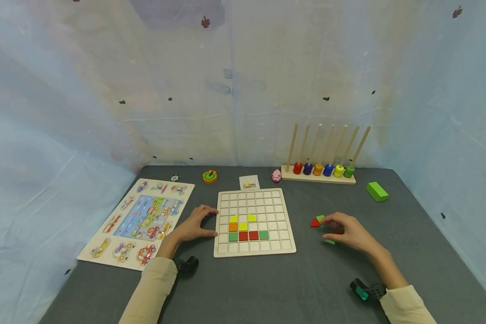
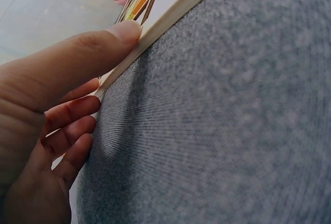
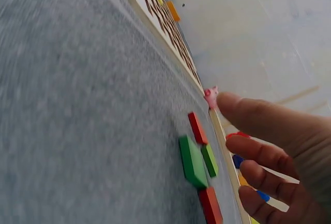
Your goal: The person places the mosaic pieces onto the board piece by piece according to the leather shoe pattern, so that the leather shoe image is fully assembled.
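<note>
Loose coloured tiles (image 1: 321, 225), red and green, are scattered on the grey felt counter (image 1: 332, 279) toward its right side, just under and beside the right hand (image 1: 348, 231). That hand's fingers (image 3: 258, 149) are loosely curved above the pieces, and no piece is seen gripped in the wrist view. A white grid board (image 1: 254, 222) is set at the middle of the counter, with yellow, orange, green and red tiles seated in its lower-middle cells. Its left edge is touched by the left hand (image 1: 196, 225), the thumb (image 2: 111, 35) pressed flat against the board's rim and the other fingers relaxed beside it.

A vehicle peg puzzle (image 1: 139, 222) is laid along the left edge. Along the back edge are placed a small round orange and green toy (image 1: 209, 176), a pattern card (image 1: 249, 182), a pink pig figure (image 1: 276, 175) and a wooden peg rack (image 1: 321, 173) carrying red, purple, orange, blue, yellow and green rings. A green block (image 1: 376, 191) is placed near the back right corner. The counter is enclosed on three sides by pale, wrinkled fabric sheeting (image 1: 243, 90) marked with small dark specks.
</note>
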### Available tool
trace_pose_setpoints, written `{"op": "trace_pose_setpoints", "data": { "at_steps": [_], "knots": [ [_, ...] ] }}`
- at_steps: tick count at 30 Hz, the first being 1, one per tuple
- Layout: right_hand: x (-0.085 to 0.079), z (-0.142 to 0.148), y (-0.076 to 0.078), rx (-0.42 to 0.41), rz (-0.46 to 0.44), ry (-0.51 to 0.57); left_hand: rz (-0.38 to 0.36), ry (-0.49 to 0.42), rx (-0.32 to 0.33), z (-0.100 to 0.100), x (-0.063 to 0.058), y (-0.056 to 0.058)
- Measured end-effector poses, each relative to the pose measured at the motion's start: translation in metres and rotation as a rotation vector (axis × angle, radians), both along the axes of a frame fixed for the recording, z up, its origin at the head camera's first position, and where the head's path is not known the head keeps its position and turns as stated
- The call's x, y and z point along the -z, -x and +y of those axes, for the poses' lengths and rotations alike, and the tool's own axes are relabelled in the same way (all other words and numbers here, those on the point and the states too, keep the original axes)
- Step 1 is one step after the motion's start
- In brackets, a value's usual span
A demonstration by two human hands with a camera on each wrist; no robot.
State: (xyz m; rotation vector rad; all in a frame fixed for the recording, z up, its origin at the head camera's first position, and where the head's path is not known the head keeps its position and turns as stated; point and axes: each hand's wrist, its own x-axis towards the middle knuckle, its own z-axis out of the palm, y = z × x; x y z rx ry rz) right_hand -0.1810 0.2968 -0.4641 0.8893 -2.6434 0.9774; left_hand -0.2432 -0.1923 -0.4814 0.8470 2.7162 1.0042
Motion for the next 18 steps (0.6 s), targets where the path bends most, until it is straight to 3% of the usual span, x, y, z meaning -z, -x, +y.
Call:
{"op": "trace_pose_setpoints", "data": {
  "at_steps": [18],
  "knots": [
    [0.004,0.012,-0.007,0.033,-0.102,-0.151,-0.007,-0.010,0.007,0.000,-0.001,-0.001]
  ]
}}
